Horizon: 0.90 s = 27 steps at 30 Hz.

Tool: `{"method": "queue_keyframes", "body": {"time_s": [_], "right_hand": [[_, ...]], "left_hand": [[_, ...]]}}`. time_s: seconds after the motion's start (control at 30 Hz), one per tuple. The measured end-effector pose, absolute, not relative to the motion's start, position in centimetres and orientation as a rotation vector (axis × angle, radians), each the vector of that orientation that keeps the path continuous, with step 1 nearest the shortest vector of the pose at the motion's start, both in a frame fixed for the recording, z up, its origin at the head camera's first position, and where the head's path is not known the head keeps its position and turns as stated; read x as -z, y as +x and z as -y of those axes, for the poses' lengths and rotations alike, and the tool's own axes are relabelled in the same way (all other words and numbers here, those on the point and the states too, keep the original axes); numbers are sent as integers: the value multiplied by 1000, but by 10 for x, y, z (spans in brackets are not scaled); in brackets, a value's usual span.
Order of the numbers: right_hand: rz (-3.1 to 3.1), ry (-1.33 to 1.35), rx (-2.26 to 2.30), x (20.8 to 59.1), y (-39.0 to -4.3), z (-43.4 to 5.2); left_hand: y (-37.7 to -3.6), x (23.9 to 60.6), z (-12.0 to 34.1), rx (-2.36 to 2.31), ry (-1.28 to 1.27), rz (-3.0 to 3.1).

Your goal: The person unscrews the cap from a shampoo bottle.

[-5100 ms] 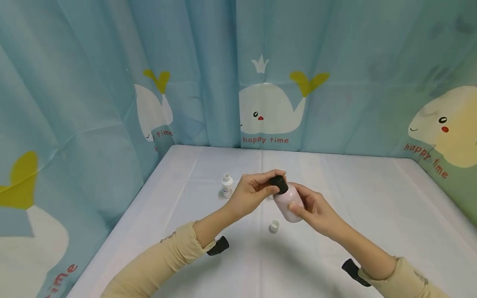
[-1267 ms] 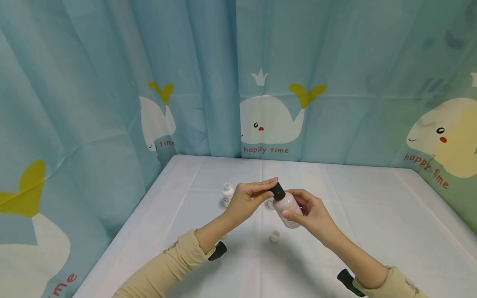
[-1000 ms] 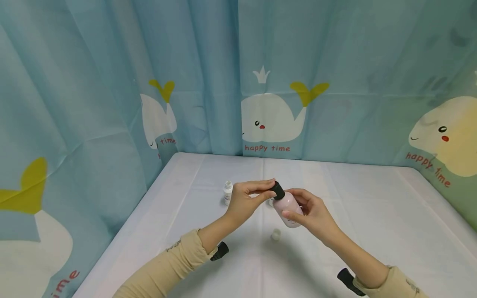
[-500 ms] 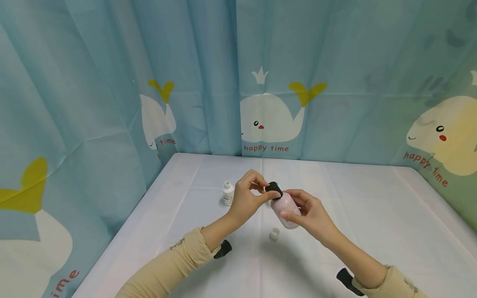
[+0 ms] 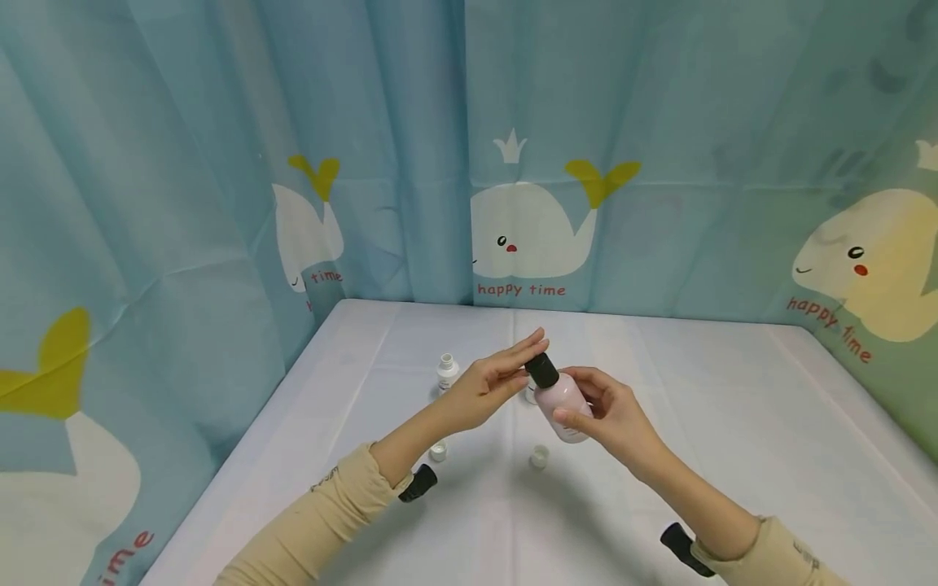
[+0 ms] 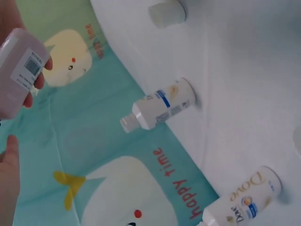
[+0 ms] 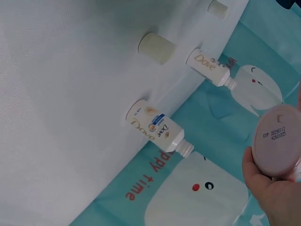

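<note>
In the head view my right hand (image 5: pixel 615 415) grips a pink bottle (image 5: pixel 563 407) with a black cap (image 5: pixel 542 370), tilted toward the left above the table. The bottle's base (image 7: pixel 277 141), printed with a date, faces the right wrist camera. My left hand (image 5: pixel 487 387) is at the cap, its fingers stretched straight along the cap's top and side and the thumb below. The left wrist view shows the left thumb (image 6: pixel 10 157) apart from the bottle's body. Two white Dove bottles without caps stand behind the hands, one at left (image 5: pixel 447 373), the other mostly hidden by the pink bottle.
Two small white caps, a left one (image 5: pixel 438 451) and a right one (image 5: pixel 539 456), lie on the white table (image 5: pixel 733 456) in front of the bottles. A blue curtain (image 5: pixel 410 163) printed with whales hangs around the back and sides.
My left fingers, bent around the black cap half a second ago, are now straightened over it. The right hand keeps its grip on the pink bottle, nearly in place.
</note>
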State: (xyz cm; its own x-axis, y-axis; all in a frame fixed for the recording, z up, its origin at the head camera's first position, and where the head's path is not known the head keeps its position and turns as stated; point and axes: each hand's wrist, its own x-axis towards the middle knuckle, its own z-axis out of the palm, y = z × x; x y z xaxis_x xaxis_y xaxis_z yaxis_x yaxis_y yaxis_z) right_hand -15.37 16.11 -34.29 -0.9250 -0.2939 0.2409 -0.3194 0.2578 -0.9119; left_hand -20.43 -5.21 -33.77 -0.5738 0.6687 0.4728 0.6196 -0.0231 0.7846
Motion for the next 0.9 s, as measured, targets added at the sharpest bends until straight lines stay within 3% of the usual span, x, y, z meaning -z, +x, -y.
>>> {"method": "queue_keyframes", "body": {"time_s": [0.2,0.57,0.9], "right_hand": [[2483,612,-1802,343,-154,-160],[2504,617,-1811,341,-153,-158],[2501,612,-1827,339,-155,-156]], "left_hand": [[-207,332,53,-1709,1475,-2191],[-203,325,48,-1839,1051,-2431],[-202,323,39,-1914,916,-2475]]}}
